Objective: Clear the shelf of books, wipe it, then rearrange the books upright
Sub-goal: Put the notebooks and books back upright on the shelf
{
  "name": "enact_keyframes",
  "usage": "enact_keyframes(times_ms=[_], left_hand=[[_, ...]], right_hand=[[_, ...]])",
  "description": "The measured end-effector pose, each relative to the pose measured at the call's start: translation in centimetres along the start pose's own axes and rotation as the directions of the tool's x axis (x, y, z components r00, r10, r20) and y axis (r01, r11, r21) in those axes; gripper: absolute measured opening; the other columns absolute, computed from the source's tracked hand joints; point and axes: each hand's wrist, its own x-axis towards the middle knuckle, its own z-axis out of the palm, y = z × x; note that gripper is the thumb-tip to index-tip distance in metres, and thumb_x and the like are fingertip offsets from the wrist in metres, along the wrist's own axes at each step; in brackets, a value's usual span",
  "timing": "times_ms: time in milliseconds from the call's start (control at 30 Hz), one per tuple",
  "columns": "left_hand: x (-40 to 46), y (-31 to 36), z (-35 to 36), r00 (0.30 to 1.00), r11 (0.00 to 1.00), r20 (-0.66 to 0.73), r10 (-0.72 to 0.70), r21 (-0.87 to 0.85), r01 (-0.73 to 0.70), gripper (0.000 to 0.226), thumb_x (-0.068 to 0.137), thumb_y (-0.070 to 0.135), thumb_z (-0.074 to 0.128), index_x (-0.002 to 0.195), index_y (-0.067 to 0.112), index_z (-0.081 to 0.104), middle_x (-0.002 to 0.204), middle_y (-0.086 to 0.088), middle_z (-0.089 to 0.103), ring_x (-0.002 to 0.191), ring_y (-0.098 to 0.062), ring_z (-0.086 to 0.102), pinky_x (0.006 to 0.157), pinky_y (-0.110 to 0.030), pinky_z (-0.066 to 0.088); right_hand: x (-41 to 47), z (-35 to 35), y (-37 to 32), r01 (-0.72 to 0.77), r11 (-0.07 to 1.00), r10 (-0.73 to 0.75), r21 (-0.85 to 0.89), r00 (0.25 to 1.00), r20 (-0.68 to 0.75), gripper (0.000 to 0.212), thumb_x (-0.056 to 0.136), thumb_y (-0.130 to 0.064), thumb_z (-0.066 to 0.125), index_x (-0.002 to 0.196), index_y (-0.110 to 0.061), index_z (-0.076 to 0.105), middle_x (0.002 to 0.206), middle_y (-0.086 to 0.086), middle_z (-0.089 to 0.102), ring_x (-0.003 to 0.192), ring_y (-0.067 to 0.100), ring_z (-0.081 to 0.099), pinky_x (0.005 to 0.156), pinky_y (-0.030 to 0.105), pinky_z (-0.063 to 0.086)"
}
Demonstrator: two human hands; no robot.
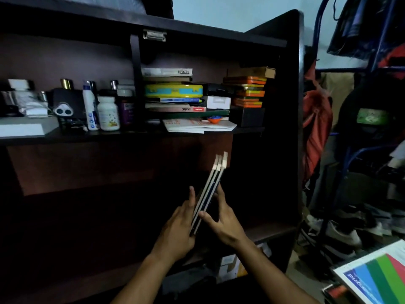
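Books (211,189) tilted, edges up, between flat-fingered left hand (179,227) and right hand (223,224), in dark open shelf (274,229).

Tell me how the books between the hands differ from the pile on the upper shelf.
The held books stand on edge, leaning right, while the pile of books lies flat. The held books are thin and dark with pale edges; the pile mixes bright yellow, blue and red. The left hand and right hand press the held books; nothing touches the pile. Both sit in the same dark shelf unit.
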Motion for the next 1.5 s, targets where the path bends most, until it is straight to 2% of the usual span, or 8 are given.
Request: enact_keyframes(times_ms=[167,300,467,600,1033,1200,1400,1500], left_hand=[[0.8,-0.5,0.1,0.973,0.984,0.171,-0.155,-0.066,0.169,0.108,0.087,0.036,0.069,0.154,0.051,-0.015,0.160,0.011,0.017,0.143,-0.013,0.031,0.114,-0.031,0.035],[1.8,-1.3,-0.1,0.953,0.933,0.225,-0.202,-0.251,0.257,0.083,0.075,0.037,0.065,0.148,0.053,0.027,0.149,0.011,0.042,0.133,-0.005,0.045,0.107,-0.026,0.042],[3.7,-1.4,1.4,0.831,0.789,0.173,-0.529,-0.262,0.556,0.029,0.089,0.015,0.067,0.118,0.017,0.067,0.111,-0.006,0.070,0.106,-0.024,0.066,0.084,-0.026,0.050],[4.1,-1.8,1.9,0.785,0.736,0.013,-0.619,-0.341,0.585,0.042,0.094,0.031,0.069,0.122,0.001,0.067,0.116,-0.018,0.070,0.112,-0.034,0.064,0.086,-0.028,0.046],[3.8,-0.8,1.7,0.806,0.735,0.009,-0.592,-0.403,0.545,0.046,0.101,0.027,0.059,0.140,0.005,0.051,0.132,-0.014,0.062,0.123,-0.032,0.057,0.093,-0.024,0.038],[3.8,-0.9,1.7,0.813,0.752,0.014,-0.582,-0.373,0.544,0.043,0.101,0.031,0.057,0.134,0.003,0.055,0.125,-0.013,0.063,0.115,-0.026,0.059,0.084,-0.022,0.037],[3.9,-1.1,1.8,0.826,0.786,0.005,-0.564,-0.304,0.539,0.044,0.100,0.033,0.059,0.131,0.002,0.058,0.123,-0.016,0.066,0.114,-0.033,0.062,0.093,-0.032,0.048],[3.9,-0.9,1.5,0.831,0.800,-0.003,-0.556,-0.276,0.534,0.044,0.099,0.032,0.060,0.133,0.003,0.060,0.123,-0.017,0.067,0.115,-0.035,0.062,0.092,-0.031,0.046]], right_hand=[[0.1,0.1,0.2,0.015,0.999,-0.015,0.036,1.000,-0.009,0.080,0.096,-0.059,0.053,0.159,-0.043,0.007,0.154,-0.033,0.031,0.135,-0.019,0.032,0.109,0.009,0.029],[0.2,0.2,0.2,0.031,0.998,-0.033,0.048,0.999,0.038,0.064,0.102,-0.050,0.049,0.158,-0.046,0.018,0.151,-0.031,0.040,0.132,-0.012,0.043,0.106,0.009,0.036],[1.1,0.5,1.8,0.003,0.999,-0.013,-0.045,0.974,-0.224,0.031,0.105,-0.023,0.048,0.135,-0.031,0.052,0.120,-0.015,0.064,0.108,-0.003,0.062,0.085,0.018,0.050],[2.2,0.0,3.9,-0.099,0.987,0.028,-0.127,0.883,-0.468,0.011,0.100,-0.019,0.055,0.104,-0.029,0.052,0.097,-0.008,0.059,0.087,0.002,0.060,0.068,0.019,0.047],[13.7,-6.0,8.8,-0.516,0.856,0.372,-0.027,0.652,-0.661,0.018,0.101,-0.030,0.054,0.116,-0.023,0.062,0.108,0.007,0.070,0.097,0.031,0.067,0.075,0.037,0.054],[14.2,-5.3,9.6,-0.521,0.853,0.427,0.021,0.674,-0.603,0.030,0.101,-0.035,0.055,0.121,-0.014,0.058,0.114,0.014,0.068,0.102,0.035,0.065,0.074,0.032,0.045],[12.2,-3.6,10.3,-0.352,0.936,0.282,-0.011,0.769,-0.574,0.048,0.097,-0.022,0.063,0.142,-0.019,0.047,0.141,0.007,0.050,0.121,0.026,0.059,0.101,0.035,0.050],[10.8,-2.9,8.8,-0.287,0.958,0.236,-0.003,0.795,-0.559,0.044,0.095,-0.029,0.066,0.135,-0.023,0.051,0.137,0.000,0.047,0.112,0.019,0.062,0.096,0.037,0.055]])
